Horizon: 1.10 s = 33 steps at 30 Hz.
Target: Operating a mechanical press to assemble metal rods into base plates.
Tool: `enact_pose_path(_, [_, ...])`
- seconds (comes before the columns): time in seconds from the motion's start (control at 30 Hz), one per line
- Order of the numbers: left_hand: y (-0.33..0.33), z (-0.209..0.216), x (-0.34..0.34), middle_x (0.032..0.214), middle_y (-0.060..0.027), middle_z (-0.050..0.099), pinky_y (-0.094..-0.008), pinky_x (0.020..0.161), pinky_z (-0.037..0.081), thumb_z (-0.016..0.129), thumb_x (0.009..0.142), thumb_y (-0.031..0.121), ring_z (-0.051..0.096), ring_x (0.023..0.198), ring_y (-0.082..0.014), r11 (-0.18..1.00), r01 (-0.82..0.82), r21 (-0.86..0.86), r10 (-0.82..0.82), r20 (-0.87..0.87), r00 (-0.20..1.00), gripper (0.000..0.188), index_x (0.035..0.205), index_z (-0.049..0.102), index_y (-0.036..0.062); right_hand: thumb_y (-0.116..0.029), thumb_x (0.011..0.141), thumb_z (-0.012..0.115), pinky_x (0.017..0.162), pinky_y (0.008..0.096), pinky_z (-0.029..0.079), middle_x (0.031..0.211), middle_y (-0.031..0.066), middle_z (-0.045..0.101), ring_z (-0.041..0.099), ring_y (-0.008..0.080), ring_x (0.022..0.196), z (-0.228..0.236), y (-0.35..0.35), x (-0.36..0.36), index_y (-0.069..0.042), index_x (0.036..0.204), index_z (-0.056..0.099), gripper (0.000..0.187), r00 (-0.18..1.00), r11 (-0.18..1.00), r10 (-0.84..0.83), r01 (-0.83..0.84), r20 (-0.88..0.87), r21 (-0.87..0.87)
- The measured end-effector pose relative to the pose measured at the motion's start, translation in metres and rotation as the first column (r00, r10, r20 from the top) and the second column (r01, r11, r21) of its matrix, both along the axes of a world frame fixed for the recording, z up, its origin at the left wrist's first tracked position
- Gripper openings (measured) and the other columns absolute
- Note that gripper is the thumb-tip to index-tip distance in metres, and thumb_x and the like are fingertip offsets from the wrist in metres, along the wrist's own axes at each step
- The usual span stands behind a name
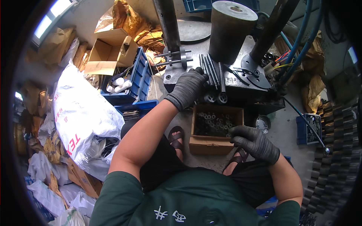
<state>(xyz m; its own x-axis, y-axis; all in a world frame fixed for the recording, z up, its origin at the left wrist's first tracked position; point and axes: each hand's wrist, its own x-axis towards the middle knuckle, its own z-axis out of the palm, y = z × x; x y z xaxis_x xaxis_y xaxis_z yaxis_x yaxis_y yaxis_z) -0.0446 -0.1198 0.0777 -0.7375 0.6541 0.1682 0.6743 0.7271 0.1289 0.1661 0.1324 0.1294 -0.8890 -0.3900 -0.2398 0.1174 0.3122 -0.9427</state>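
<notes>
Head view, left hand (187, 88) fingers curled on dark rods (212, 71), right hand (254, 142) loosely curled, empty

I'm wearing dark grey knit gloves on both hands, the left hand (187, 87) up near twelve o'clock and the right hand (256, 142) out toward three. My dark green short-sleeved shirt carries small white markings at six o'clock. Below it are black shorts and brown strapped sandals (176, 136).
</notes>
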Motion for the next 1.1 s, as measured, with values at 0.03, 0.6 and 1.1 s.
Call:
enact_pose_path(0.03, [0.001,0.002,0.003,0.111,-0.0164,0.065,-0.0458,0.085,0.056,0.074,0.084,0.021,0.068,0.100,-0.0340,1.000,0.023,0.017,-0.023,-0.028,0.999,0.032,0.114,0.071,0.0100,-0.021,0.097,0.068,0.091,0.0341,0.055,0.106,0.0131,0.072,0.069,0.0190,0.099,0.001,0.001,-0.001,0.002,0.127,0.064,0.038,1.000,0.998,0.014,-0.013,-0.020,0.060])
enact_pose_path(0.6, [-0.013,0.053,-0.022,0.096,-0.0141,0.071,-0.0445,0.083,0.056,0.066,0.098,0.025,0.071,0.092,-0.0329,0.833,-0.006,0.553,0.099,-0.138,0.985,0.019,0.109,0.068,0.0094,-0.028,0.089,0.066,0.090,0.0478,0.054,0.105,0.0235,0.070,0.067,0.0410,0.103,-0.157,0.039,-0.063,-0.004,0.108,0.071,0.031,0.880,0.543,0.472,-0.337,0.052,0.769])
enact_pose_path(1.1, [-0.019,0.051,-0.048,0.097,-0.0215,0.073,-0.0482,0.092,0.055,0.053,0.096,0.030,0.072,0.096,-0.0375,0.787,-0.202,0.583,0.172,0.108,0.979,0.033,0.114,0.067,0.0047,-0.045,0.100,0.045,0.121,0.0465,0.031,0.152,0.0188,0.051,0.044,0.0340,0.143,-0.268,-0.088,-0.126,-0.014,0.147,0.054,0.057,0.841,0.246,0.494,-0.377,0.219,0.893])
